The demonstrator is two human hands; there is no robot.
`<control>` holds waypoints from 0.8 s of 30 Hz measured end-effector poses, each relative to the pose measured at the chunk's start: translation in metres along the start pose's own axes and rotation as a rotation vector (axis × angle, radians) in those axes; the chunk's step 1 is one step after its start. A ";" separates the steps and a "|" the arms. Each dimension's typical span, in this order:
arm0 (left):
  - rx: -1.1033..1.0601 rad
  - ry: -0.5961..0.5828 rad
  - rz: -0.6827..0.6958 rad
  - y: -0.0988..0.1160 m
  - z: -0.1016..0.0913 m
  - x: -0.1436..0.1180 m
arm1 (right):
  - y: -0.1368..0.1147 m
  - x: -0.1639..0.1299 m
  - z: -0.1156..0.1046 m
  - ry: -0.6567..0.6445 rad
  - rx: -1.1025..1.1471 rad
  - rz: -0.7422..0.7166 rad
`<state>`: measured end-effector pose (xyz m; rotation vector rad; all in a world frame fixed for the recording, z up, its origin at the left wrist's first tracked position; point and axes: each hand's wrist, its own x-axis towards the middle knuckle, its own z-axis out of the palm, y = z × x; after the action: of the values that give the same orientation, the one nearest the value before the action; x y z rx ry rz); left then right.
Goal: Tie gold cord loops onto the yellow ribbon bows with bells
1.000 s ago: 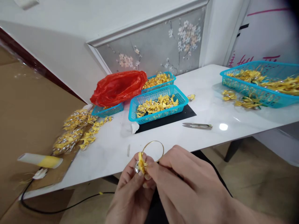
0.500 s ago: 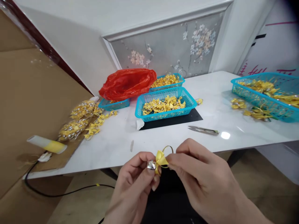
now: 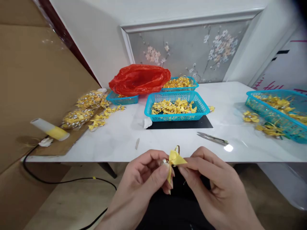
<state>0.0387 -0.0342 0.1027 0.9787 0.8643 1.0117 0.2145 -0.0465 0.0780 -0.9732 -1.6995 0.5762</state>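
A yellow ribbon bow (image 3: 175, 158) with a small silver bell and a gold loop is held between both hands in front of the table edge. My left hand (image 3: 146, 175) pinches it at the silver bell (image 3: 165, 161), thumb in front and fingers behind. With thumb and index finger, my right hand (image 3: 213, 179) grips the bow's right-hand tail. The gold loop (image 3: 177, 149) sticks up above the bow. Beyond the hands, a pair of thread snips (image 3: 213, 138) lies on the white table (image 3: 120, 143).
A blue basket (image 3: 177, 117) of yellow bows stands on a black sheet (image 3: 179, 124). Behind it are another filled basket (image 3: 195, 81) and a red plastic bag (image 3: 139, 80). More bows lie left, near a cardboard box (image 3: 48, 76); another blue basket (image 3: 271, 118) stands right.
Both hands and the bow sit slightly farther right in view. The bow has turned, its tail now stretched toward the right hand. The camera view has shifted and levelled.
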 end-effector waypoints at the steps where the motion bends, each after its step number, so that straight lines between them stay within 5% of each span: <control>1: 0.022 0.013 -0.013 0.000 0.000 0.001 | 0.000 0.000 -0.001 0.002 -0.022 -0.010; 15: -0.016 -0.112 -0.175 0.006 -0.005 0.004 | 0.005 0.006 -0.010 0.009 -0.262 -0.191; 24: -0.194 -0.114 -0.268 0.006 -0.006 0.008 | 0.013 0.000 -0.003 -0.014 -0.146 -0.103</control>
<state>0.0339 -0.0234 0.1049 0.7273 0.7637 0.7860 0.2219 -0.0397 0.0685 -0.9793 -1.8121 0.3967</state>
